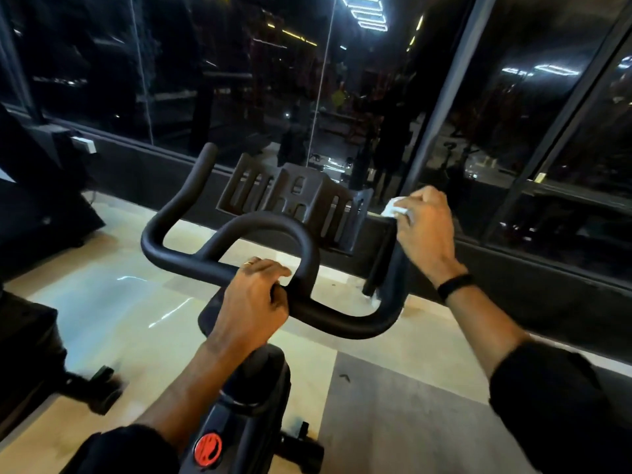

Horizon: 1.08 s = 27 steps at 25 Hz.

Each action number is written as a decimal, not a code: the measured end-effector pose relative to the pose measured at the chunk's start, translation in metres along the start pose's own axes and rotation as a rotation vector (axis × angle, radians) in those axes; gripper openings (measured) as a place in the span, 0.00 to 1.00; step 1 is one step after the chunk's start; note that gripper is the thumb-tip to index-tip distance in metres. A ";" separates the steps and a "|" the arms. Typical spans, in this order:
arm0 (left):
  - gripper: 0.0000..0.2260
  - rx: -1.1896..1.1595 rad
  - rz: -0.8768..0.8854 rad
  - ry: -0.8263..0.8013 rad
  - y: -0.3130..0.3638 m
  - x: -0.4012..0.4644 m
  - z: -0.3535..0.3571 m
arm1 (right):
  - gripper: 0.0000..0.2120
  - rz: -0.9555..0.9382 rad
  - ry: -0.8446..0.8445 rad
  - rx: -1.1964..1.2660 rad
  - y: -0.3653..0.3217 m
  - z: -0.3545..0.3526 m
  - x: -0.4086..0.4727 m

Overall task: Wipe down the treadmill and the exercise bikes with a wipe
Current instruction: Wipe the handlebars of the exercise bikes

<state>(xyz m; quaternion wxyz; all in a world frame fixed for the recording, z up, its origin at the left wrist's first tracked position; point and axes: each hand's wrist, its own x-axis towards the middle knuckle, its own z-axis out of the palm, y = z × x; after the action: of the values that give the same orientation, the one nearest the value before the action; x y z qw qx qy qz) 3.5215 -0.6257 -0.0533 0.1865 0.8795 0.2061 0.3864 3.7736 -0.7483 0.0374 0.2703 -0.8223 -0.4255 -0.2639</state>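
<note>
A: Clearance around the handlebar [191,254]?
B: Open floor [113,302] on its left side. Centre loop open, a hand fits through.
A: Ahead?
B: Blocked. Slotted holder [294,200] just behind the loop, then the glass wall [239,80]. Dark machine [37,186] far left.

The scene is dim overall, lit from above by white ceiling strip lights mirrored in the dark glass wall panels [239,80]. Their glare streaks across the glossy pale floor [113,302], which is the brightest area. The matte black curved handlebar [239,227] shows a soft sheen. Wide-angle distortion bends the window frames toward the edges, and the lower left corner is smeared with blur.
</note>
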 end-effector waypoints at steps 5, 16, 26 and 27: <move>0.12 0.029 0.087 -0.005 -0.006 -0.002 0.007 | 0.08 -0.168 -0.347 -0.291 0.017 0.012 -0.009; 0.18 -0.208 0.078 -0.047 -0.016 -0.008 0.001 | 0.04 0.126 -0.525 -0.143 -0.087 0.010 -0.102; 0.24 -0.292 0.079 -0.042 -0.022 -0.009 0.002 | 0.04 0.284 -0.094 0.632 -0.110 0.022 -0.068; 0.24 -0.290 0.069 -0.045 -0.022 -0.009 0.003 | 0.06 0.174 -0.067 0.528 -0.105 0.029 -0.053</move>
<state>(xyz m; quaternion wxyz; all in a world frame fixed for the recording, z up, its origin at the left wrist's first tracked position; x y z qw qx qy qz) 3.5132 -0.6123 -0.0716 0.3025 0.8584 0.1136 0.3984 3.6648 -0.7069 0.0049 0.4827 -0.7652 -0.4157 -0.0924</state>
